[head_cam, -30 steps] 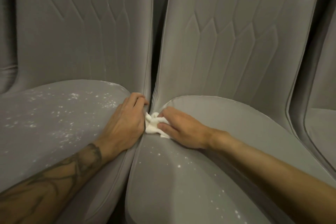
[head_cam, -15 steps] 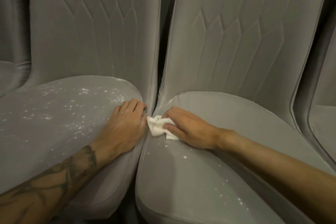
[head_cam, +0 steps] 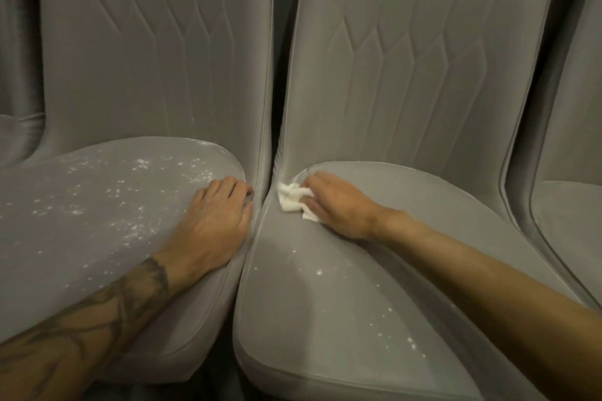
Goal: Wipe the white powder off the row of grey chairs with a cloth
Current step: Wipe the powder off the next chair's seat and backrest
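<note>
Item 1, I log: left hand (head_cam: pixel 216 218), palm down, fingers flat and together on the left seat (head_cam: pixel 97 238) among white powder (head_cam: pixel 140 165).
Item 2: right hand (head_cam: pixel 338 205), forearm extended, pinching the cloth (head_cam: pixel 291 200) against the right seat (head_cam: pixel 407 238), rear-left corner.

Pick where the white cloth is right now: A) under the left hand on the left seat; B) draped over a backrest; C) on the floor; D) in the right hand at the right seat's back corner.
D: the right hand holds the bunched cloth against the back left corner of the right seat.
</note>
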